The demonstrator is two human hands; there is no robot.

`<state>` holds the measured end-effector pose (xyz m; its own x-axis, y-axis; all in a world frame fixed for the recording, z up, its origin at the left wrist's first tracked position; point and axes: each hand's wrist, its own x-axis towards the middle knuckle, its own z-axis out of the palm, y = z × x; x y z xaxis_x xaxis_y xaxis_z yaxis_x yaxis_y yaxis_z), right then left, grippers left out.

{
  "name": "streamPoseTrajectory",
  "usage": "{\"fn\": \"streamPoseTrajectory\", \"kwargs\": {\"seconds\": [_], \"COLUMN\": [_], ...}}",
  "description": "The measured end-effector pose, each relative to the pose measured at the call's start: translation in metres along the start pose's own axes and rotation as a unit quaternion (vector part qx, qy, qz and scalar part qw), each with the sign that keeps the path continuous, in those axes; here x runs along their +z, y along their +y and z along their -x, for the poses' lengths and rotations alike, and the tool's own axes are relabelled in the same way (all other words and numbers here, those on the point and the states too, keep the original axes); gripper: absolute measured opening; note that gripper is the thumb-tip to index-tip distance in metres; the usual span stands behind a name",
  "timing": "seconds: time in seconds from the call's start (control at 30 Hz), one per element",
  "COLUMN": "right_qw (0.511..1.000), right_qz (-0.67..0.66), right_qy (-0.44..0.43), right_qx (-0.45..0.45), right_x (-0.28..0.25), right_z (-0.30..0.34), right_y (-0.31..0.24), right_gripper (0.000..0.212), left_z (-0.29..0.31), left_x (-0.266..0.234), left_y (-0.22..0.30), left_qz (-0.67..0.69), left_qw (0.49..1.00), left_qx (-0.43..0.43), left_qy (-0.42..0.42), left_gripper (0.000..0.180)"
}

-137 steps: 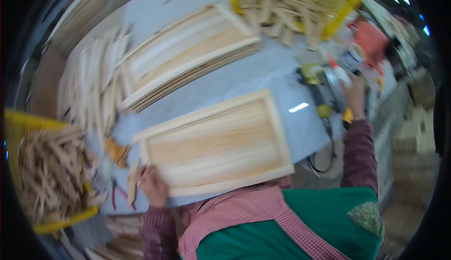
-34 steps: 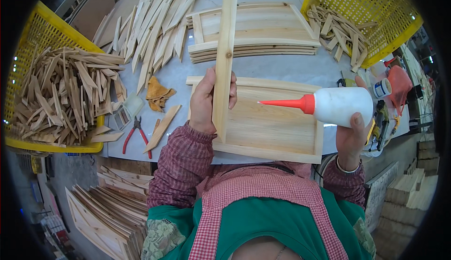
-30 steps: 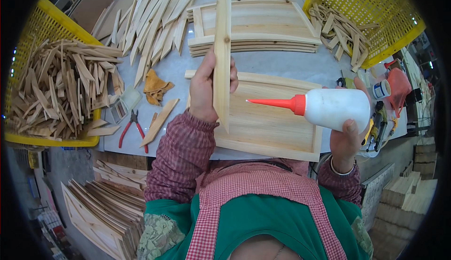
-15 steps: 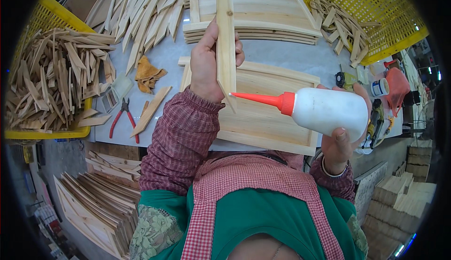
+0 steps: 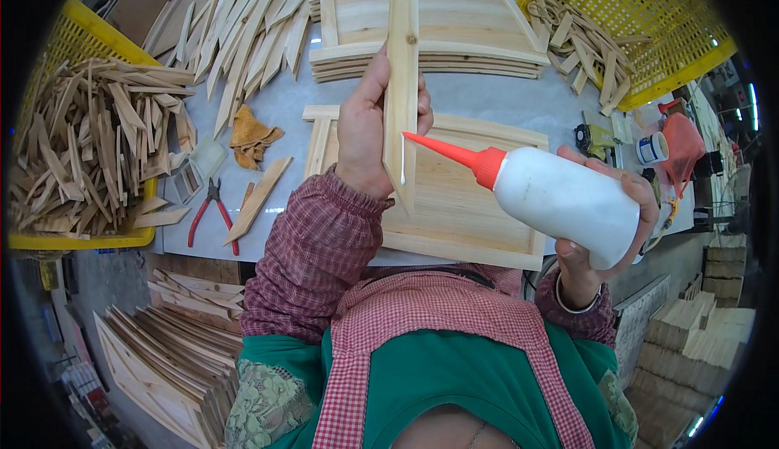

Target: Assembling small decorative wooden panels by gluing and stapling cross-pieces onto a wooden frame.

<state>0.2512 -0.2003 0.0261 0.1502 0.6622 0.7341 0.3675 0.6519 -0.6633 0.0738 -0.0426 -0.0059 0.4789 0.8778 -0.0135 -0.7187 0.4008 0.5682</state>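
Observation:
My left hand [image 5: 367,128] is closed round a long wooden strip [image 5: 402,67] with an angled lower end, held upright above the table. My right hand [image 5: 604,230] grips a white glue bottle [image 5: 560,201] with a red nozzle [image 5: 462,159], tilted so that its tip meets the strip's face. A white line of glue [image 5: 403,165] runs down the strip from the tip toward the pointed end. Beneath both hands lies a framed wooden panel [image 5: 479,181], partly hidden by the strip, the bottle and my left arm.
Stacked framed panels [image 5: 430,23] sit at the back beside loose strips [image 5: 251,23]. Yellow crates stand left [image 5: 81,239] and right [image 5: 649,92], with wood pieces. Red-handled pliers [image 5: 213,205], a brown cloth [image 5: 253,136] and a cut strip [image 5: 258,204] lie left; a tape measure [image 5: 596,140] lies right.
The nozzle tip has moved up along the strip, leaving a white glue line below it. The bottle now tilts more, and the strip has shifted slightly right.

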Motion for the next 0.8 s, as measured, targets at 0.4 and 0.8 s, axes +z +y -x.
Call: {"fn": "streamPoseTrajectory", "kwargs": {"seconds": [0.4,0.8], "right_qw": [0.990,0.975], "right_qz": [0.090,0.186], "right_qy": [-0.022,0.065], "right_qx": [-0.106,-0.104], "right_x": [-0.001,-0.005], "right_z": [-0.045,-0.089], "right_y": [0.016,0.036], "right_gripper": [0.073,0.061], "left_z": [0.022,0.044], "left_x": [0.006,-0.009], "left_y": [-0.005,-0.010], "left_qz": [-0.019,-0.040], "left_qw": [0.997,0.991], "left_qx": [-0.054,-0.094], "left_qy": [-0.043,-0.081], "left_gripper": [0.034,0.050]}}
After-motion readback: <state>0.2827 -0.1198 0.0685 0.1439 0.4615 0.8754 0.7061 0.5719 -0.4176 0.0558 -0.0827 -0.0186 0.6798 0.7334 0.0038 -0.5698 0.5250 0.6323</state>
